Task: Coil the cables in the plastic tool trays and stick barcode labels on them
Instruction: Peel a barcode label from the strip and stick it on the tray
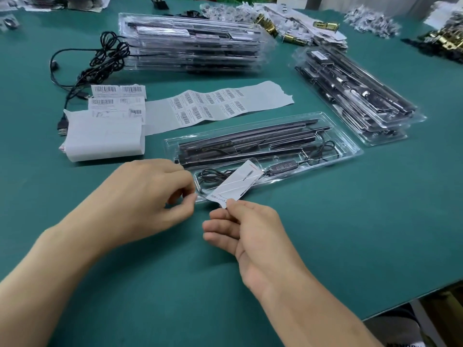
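Observation:
A clear plastic tray (345,152) lies in front of me, holding dark strips, a coiled black cable (211,176) and an inline controller (281,167). My right hand (250,232) pinches the near end of a white printed card (236,184) that lies slanted over the tray's near left corner. My left hand (147,196) hovers just left of the card, thumb and forefinger pinched together by its edge; whether a small label is between them I cannot tell. A strip of barcode labels (208,105) lies behind the tray.
A folded stack of label backing paper (105,139) sits to the left, with loose black USB cables (100,63) behind it. Stacks of filled trays stand at the back (195,43) and at the right (355,96). Brass hardware and paper litter the far edge.

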The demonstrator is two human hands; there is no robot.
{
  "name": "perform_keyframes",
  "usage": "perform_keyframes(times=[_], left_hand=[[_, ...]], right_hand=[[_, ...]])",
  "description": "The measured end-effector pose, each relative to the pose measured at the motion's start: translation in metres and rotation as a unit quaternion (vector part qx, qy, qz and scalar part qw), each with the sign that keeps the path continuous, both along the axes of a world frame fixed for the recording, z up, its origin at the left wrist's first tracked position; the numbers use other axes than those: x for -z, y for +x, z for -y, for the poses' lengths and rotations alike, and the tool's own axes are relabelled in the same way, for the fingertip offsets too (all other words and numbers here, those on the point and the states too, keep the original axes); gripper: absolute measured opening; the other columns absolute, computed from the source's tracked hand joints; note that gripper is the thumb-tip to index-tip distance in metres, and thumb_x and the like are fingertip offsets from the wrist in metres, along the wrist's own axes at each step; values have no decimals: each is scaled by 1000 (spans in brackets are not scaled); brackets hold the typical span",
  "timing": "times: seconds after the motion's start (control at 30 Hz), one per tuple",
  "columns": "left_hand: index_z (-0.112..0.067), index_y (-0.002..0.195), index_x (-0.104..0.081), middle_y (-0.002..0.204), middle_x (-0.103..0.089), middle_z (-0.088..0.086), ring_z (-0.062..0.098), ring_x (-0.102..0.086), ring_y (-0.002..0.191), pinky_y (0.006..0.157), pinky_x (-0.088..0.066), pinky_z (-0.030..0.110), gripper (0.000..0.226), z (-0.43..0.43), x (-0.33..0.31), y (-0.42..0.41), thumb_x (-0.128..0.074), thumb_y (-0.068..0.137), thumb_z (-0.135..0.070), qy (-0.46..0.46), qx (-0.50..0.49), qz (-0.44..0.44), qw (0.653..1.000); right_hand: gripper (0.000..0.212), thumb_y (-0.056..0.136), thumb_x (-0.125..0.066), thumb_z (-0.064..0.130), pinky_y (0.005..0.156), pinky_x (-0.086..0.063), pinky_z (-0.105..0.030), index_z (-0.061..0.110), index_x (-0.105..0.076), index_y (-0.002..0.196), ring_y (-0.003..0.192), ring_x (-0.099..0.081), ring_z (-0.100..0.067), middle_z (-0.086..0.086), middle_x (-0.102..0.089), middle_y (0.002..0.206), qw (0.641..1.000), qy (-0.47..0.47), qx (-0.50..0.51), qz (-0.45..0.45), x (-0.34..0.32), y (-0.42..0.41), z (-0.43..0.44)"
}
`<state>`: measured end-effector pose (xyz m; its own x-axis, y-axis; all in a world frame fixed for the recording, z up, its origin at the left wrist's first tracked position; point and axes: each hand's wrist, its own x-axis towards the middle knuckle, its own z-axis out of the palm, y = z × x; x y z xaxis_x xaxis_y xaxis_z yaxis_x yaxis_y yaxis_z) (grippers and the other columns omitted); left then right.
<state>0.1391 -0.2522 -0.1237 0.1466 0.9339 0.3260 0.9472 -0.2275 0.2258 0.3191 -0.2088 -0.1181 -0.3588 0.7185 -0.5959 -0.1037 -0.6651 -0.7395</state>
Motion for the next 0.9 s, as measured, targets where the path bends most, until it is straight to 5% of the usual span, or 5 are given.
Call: perform_keyframes(times=[0.37,0.57,0.9], left_hand=[[-21,70,-57,63,-39,-13,13,-36,59,55,-32,25,18,-3,4,5,-50,83,-31,15,0,-1,1000],[-22,73,-58,64,-46,-12,12,-42,58,54,-39,28,16,-2,1,1,-53,84,-32,-6,18,38,999],[-23,74,-58,66,-48,-13,10,-44,62,55,-44,30,17,-1,0,6,-51,86,-32,-26,36,38,998]], right_hand=[[25,110,-43,10,51,-57,-24,-3,-59,96,58,-74,-19,-7,-76,70,998,29,-54,-6,-1,-3,-3],[23,110,-47,21,45,-55,-25,2,-56,101,48,-68,-17,-9,-78,82,979,125,-147,70,2,7,-14],[22,104,-54,18,38,-47,-26,3,-63,91,40,-62,-21,-9,-73,65,961,178,-146,154,11,13,-25]])
